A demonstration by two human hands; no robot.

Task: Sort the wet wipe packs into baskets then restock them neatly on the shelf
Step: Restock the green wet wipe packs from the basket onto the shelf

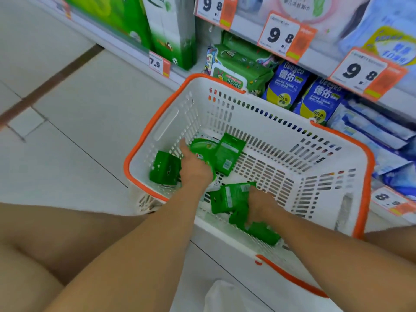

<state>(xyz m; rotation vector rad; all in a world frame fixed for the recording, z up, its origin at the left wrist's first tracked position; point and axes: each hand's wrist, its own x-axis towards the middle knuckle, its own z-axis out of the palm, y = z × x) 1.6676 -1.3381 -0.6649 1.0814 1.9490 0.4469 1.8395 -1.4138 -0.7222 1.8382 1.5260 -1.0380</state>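
We take the white basket [225, 104] with its orange rim as our landmark; it sits on the pale floor [78, 131], pushed up against the bottom shelf [337, 70]. Both of our arms reach down into it.

Our left hand [195, 167] is at the basket's left end, its fingers curled over a large green wet wipe pack with a round lid [203, 147]. A small green pack [228, 153] leans against that large one toward the basket's middle, and another small green pack [165, 168] lies against the basket's left wall, just beside our left hand.

Our right hand [261, 206] is at the basket's near side, fingers bent down onto a loose cluster of small green packs [229, 198]; whether they actually grip one we cannot tell. One more green pack [262, 233] lies by the basket's near wall, under our right wrist.

Beyond the basket's far wall, the shelf carries green wipe packs [243, 64] and blue packs [288, 84], with price tags [279, 37] hanging above them.
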